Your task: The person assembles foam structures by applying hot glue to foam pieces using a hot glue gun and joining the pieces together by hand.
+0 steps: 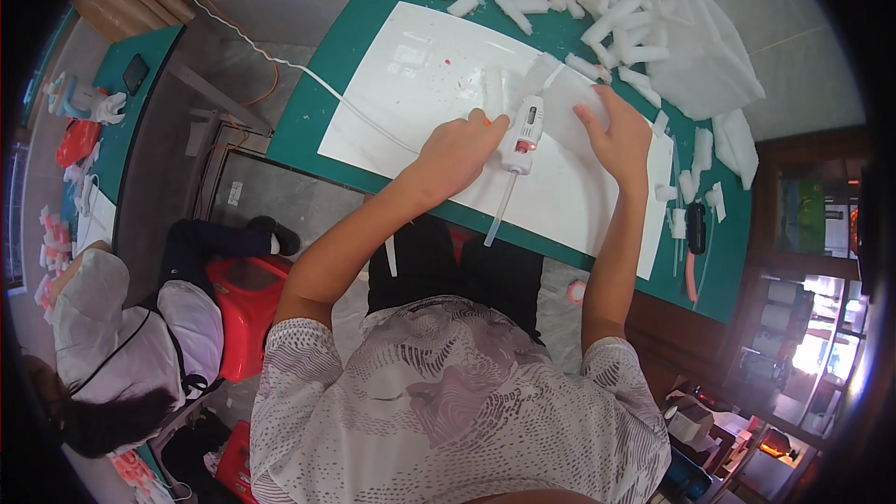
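While the left hand (459, 145) grips a white glue gun (523, 135) with fingers closed round it | right hand (616, 131) presses a white foam piece (560, 93), fingers spread flat | both over the white sheet (392, 84) on the green desk (345, 47) | foam offcuts (635, 19) piled at the far edge.

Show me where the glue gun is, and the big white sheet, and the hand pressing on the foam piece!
glue gun (522, 135), head view, on its white body near the red light.
white sheet (411, 75), head view, on a bare part.
right hand (621, 135), head view, on the back of the hand.
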`<state>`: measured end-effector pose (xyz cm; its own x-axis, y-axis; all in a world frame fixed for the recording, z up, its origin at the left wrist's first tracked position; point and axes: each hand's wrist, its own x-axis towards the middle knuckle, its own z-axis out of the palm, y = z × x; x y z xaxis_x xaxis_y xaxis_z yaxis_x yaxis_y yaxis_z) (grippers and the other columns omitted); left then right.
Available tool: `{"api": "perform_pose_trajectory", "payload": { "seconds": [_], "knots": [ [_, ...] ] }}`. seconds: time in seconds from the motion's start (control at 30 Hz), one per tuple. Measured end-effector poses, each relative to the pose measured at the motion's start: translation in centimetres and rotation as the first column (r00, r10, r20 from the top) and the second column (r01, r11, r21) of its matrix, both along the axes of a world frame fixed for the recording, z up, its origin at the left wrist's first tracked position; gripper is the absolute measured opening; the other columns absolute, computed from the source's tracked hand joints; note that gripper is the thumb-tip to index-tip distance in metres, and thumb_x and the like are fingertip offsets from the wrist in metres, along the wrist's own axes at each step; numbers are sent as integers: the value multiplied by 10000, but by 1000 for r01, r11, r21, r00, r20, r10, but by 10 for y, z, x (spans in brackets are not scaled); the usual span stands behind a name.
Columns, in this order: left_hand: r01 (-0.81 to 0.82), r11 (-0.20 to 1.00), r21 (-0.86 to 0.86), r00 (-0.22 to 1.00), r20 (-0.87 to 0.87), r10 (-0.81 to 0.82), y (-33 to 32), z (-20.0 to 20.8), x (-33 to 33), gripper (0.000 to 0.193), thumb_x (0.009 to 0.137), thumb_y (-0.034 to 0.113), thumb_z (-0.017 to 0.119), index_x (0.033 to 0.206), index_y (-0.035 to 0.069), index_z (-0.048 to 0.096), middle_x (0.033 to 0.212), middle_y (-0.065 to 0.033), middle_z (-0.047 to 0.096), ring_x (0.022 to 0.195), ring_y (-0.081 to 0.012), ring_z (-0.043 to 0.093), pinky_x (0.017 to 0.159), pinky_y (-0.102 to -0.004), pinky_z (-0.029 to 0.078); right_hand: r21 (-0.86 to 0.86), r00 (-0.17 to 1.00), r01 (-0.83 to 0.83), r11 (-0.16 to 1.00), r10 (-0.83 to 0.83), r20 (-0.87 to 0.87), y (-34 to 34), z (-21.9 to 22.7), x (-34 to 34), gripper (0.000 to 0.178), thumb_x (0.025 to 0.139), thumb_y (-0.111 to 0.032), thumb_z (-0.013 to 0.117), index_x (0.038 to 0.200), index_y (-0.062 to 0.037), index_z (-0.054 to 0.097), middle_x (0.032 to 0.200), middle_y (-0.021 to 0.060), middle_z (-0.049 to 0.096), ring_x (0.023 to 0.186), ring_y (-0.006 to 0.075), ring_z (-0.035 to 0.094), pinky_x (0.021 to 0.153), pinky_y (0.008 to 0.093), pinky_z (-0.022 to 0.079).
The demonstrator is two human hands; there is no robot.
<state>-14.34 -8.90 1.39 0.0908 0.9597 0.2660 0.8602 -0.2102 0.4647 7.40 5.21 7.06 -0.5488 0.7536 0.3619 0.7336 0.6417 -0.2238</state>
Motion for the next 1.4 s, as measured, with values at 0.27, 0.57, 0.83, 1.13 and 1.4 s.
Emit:
{"api": "perform_pose_trajectory", "payload": {
  "seconds": [0.27, 0.57, 0.83, 1.13, 1.4],
  "knots": [
    [-2, 999, -42, 1000, -14, 1, 1, 3, 0, 197, 875, -23, 546, 1068, 3, 514, 907, -225, 579, 764, -403, 641, 689, -469, 520, 85, 998, -42, 996, 46, -44, 2, -4, 2, 452, 880, -423, 703, 1182, -88, 679, 999, 121, 728, 747, 288, 656, 710, 361, 497],
    [-23, 999, -47, 999, -36, 22, -1, 2, 1, 171, 888, -15, 544, 1055, 7, 515, 900, -216, 580, 746, -387, 639, 678, -460, 522, -20, 999, 24, 999, -24, 27, -2, 2, -2, 418, 905, -424, 665, 1180, -108, 683, 1050, 115, 741, 943, 295, 698, 797, 383, 521],
    [-16, 999, -31, 998, -55, 15, -2, 1, 0, 189, 901, -9, 543, 1088, 9, 521, 906, -206, 582, 751, -378, 644, 677, -447, 526, 29, 1000, -5, 1000, 5, -9, -2, 0, 0, 426, 886, -406, 695, 1180, -98, 672, 1027, 130, 726, 905, 316, 686, 779, 374, 513],
    [-33, 999, -27, 996, -89, 31, -2, -1, 3, 224, 883, -11, 563, 1103, 11, 528, 916, -203, 584, 753, -355, 654, 669, -433, 533, 34, 999, -21, 999, 22, -34, 2, -3, 1, 430, 879, -413, 702, 1179, -105, 674, 1009, 128, 726, 843, 310, 680, 745, 374, 507],
    [-34, 999, 34, 992, -119, 38, 0, -8, 2, 191, 881, 38, 585, 1062, 30, 527, 889, -183, 577, 715, -336, 662, 622, -420, 535, -6, 1000, -6, 1000, 6, -25, 3, 0, 1, 429, 887, -434, 686, 1174, -114, 685, 1043, 110, 735, 853, 286, 676, 759, 366, 510]
  ]
}}
